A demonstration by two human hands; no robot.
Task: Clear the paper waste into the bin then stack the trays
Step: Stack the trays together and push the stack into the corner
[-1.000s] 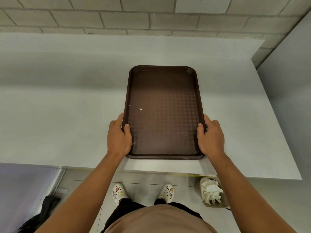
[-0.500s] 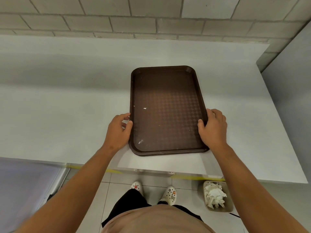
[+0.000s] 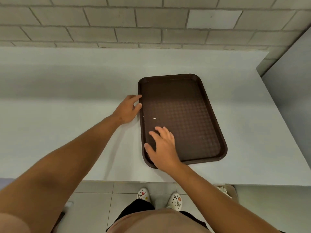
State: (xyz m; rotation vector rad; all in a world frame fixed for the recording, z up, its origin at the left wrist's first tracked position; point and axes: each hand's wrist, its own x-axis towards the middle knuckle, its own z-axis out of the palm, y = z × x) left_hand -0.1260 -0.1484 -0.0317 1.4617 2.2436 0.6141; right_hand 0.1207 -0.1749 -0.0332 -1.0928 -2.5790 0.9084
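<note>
Two bare hands are at one dark brown plastic tray (image 3: 183,115), and neither has a real hold on it. The left hand (image 3: 128,109), left of the frame's centre, lies beside the tray's left long edge with its fingers (image 3: 137,98) loosely bent and their tips touching the rim; the thumb sits just at the rim as well, but nothing is wrapped round or pinched. The right hand (image 3: 164,147) is spread wide over the tray's near left corner, fingers straight and fanned apart, palm down; whether it presses on the tray floor or hangs just above it I cannot tell.

That tray lies flat on a pale grey counter (image 3: 67,132), a little right of centre in the frame, turned slightly so its far end leans toward the left. Its floor has a textured grid pattern and carries a few small white specks (image 3: 154,118) near the left side and one or two toward the lower right. Only a single rim line is plain, so how many trays lie in it I cannot say.

Behind the counter, across the top of the frame, runs a wall of light grey brick tiles (image 3: 151,21). A grey panel (image 3: 292,84) closes in the right side. At the bottom, below the counter edge, a tiled floor (image 3: 94,202) shows two white clogs (image 3: 143,195) with coloured charms, and at lower right a sliver of a bin (image 3: 228,190) with crumpled white paper (image 3: 221,189) peeks out from under the counter, mostly hidden by the right forearm.
</note>
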